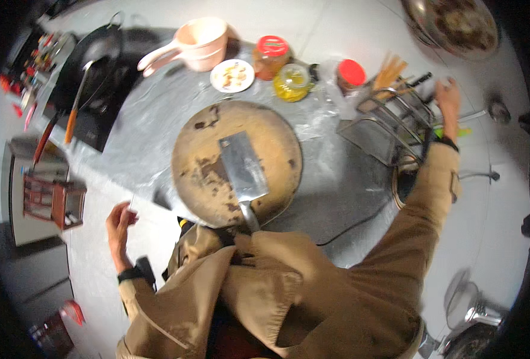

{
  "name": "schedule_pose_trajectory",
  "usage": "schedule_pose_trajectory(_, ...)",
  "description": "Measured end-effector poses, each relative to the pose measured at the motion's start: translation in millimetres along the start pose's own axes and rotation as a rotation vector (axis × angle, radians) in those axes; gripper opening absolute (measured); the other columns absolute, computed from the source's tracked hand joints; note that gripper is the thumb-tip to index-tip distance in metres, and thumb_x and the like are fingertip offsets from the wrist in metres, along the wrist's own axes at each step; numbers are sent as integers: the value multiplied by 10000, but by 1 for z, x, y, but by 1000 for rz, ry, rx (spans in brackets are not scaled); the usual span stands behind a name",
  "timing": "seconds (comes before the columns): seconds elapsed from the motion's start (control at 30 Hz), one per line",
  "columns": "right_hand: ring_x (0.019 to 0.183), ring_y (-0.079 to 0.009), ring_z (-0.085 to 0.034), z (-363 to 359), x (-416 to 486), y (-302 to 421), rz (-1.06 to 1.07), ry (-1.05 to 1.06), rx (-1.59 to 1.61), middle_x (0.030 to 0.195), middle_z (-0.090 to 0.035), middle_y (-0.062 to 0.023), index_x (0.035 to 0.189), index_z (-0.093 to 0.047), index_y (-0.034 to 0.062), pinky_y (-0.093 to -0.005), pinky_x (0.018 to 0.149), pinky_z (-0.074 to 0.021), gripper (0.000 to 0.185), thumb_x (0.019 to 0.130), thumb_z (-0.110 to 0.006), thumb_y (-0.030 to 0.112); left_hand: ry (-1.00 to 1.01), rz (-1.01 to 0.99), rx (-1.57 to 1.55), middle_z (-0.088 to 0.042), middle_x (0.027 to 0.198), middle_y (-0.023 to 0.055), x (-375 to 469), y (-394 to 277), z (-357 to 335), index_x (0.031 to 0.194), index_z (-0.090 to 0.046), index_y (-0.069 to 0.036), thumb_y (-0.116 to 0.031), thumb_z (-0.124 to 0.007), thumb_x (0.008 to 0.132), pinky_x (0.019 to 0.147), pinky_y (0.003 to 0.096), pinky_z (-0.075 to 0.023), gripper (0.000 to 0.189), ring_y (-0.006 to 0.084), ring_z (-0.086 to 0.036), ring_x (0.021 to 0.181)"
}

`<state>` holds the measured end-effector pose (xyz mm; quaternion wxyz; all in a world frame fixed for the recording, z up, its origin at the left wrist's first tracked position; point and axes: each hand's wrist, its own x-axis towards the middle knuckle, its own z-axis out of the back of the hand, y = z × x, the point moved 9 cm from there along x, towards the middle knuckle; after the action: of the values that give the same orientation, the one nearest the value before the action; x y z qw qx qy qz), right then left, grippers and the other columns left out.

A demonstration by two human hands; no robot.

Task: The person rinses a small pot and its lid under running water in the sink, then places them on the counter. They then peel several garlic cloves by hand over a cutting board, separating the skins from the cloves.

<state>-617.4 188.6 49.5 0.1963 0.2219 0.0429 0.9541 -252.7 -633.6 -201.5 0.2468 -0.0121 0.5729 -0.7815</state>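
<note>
My right hand [448, 96] is raised at the far side of a metal knife and utensil rack [393, 119], beside a black knife handle [421, 80]; blur hides whether its fingers touch anything. Off the counter's left edge, my left hand [120, 226] hangs with curled fingers, and nothing clear shows in it. In front of me a round wooden chopping board [193, 148] lies on the grey stone counter [143, 121]. A cleaver [245, 168] rests flat on the board, its handle towards my body. Wooden chopsticks [388, 72] stand in the rack.
Pink plastic dippers [202, 47], a small white plate of food [232, 76], a red-lidded jar [270, 58], a yellow-filled glass jar [293, 83] and another red-lidded jar [351, 75] line the back. A black wok [96, 58] sits left. A wooden chair [60, 204] stands beyond.
</note>
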Motion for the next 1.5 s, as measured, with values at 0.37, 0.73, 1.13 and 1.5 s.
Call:
schedule_pose_trajectory(0.37,724,-117,-576,23,-362,138,146,882,746,920,-638,-54,1110,-553,46,-250,646,-468,301,874,-567,232,220,-58,-135,-623,794,77,48,28,18,1073,-570,-26,-247,-512,905,642,278,-485,284,163,-606,713)
schedule_pose_trajectory(0.73,752,-149,-569,-36,-475,335,451,998,633,847,-613,-87,1012,-562,8,-306,662,-467,252,854,-563,205,485,-103,-78,-621,799,65,96,23,80,1063,-566,-30,-165,-502,908,630,261,-489,215,137,-599,699)
schedule_pose_trajectory(1.13,996,-352,-535,-229,-292,471,543,398,340,1050,-571,-234,1146,-512,21,-429,867,-421,482,770,-621,302,580,-50,-107,-612,802,60,107,-4,0,1071,-549,15,-140,-498,914,658,250,-485,226,120,-580,712)
schedule_pose_trajectory(1.5,1121,-364,-447,-300,-280,487,412,633,225,1186,-470,-208,1172,-514,132,-423,931,-393,463,739,-662,199,497,97,-70,-612,787,64,126,13,4,1057,-554,8,-132,-493,914,642,260,-477,210,117,-580,714)
